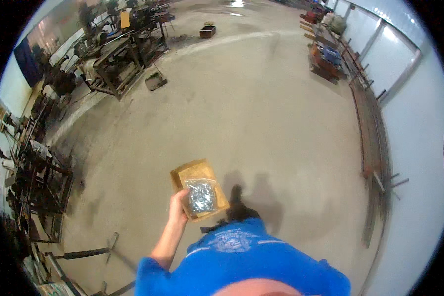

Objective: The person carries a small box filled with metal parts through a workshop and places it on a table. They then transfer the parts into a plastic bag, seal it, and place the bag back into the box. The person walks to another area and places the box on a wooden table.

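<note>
My left hand is closed on the left side of a shallow open cardboard box, held out in front of my body. Inside the box lies a clear plastic bag full of small, shiny, silvery metal pieces, too small to tell their exact kind. The thumb reaches over the box's edge and rests by the bag. My right hand does not show; only the blue shirt is seen on that side.
Workbenches with machinery line the left, with a dustpan-like scoop beside them. A dark metal frame stands at lower left. Long metal bars lie along the right wall, beyond them a cart. A small crate sits farther off.
</note>
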Demonstrator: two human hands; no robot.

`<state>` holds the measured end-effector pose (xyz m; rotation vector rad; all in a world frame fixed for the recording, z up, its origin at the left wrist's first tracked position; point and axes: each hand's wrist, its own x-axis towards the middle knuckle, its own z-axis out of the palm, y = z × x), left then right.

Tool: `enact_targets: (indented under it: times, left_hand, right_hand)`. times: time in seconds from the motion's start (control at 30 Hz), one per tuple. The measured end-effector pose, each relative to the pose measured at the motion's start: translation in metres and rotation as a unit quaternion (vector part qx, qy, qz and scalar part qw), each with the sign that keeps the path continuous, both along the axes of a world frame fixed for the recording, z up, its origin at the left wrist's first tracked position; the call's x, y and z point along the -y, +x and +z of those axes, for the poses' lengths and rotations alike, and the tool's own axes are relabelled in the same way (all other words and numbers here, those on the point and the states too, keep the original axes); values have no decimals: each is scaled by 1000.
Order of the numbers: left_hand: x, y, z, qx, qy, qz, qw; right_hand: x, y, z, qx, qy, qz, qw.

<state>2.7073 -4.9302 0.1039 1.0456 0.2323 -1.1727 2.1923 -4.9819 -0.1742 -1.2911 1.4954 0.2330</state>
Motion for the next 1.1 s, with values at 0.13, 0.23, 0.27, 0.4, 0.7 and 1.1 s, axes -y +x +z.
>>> enact_targets:
  times: [0.13, 0.23, 0.27, 0.4, 0.7, 1.1]
  left_hand:
    - [119, 57, 4, -6, -10, 64, 998]
    - [181, 109, 0, -21, -4, 51, 998]
    - [200, 119, 0, -39, -11, 68, 997]
    - [338, 206, -12, -80, -36, 92, 992]
    - [608, 435, -11, -57, -46, 73, 995]
    - [1016, 694, 9, -22, 6, 99, 995]
  right_hand:
    - [175, 81, -8, 7, 0, 13, 1000]
    - [340, 183, -6, 187, 33, -135, 972]
    - [388, 248, 44, 300, -22, -156, 941]
    - [617, 450, 137, 260, -124, -25, 957]
    - [765, 590, 100, 144, -56, -98, 983]
    - [1053, 687, -33, -2, 34, -123, 992]
